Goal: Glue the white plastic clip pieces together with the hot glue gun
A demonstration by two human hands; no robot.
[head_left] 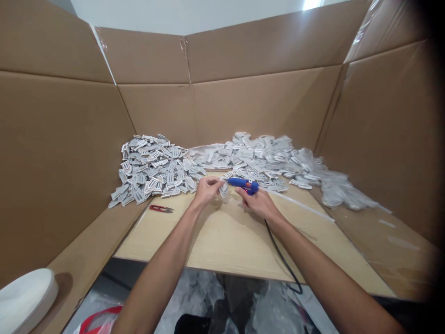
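Note:
Near the middle of the wooden board [215, 232], my left hand [207, 189] pinches a small grey-white piece [224, 190] that hangs from its fingertips. My right hand [255, 200] is wrapped round a blue glue gun [243, 185]. The gun's nozzle points left and is close to the top of the piece; whether they touch is too small to tell. A clear glue stick [299, 207] runs out from the back of the gun, and a black cable hangs below my right hand.
Grey-white pieces form a pile [153, 169] at the left back. Plastic-wrapped pieces [264, 155] lie at the back and right. Red snips [161, 208] lie left of my left hand. Cardboard walls [260, 102] surround the board. A white round object [29, 299] sits at the lower left.

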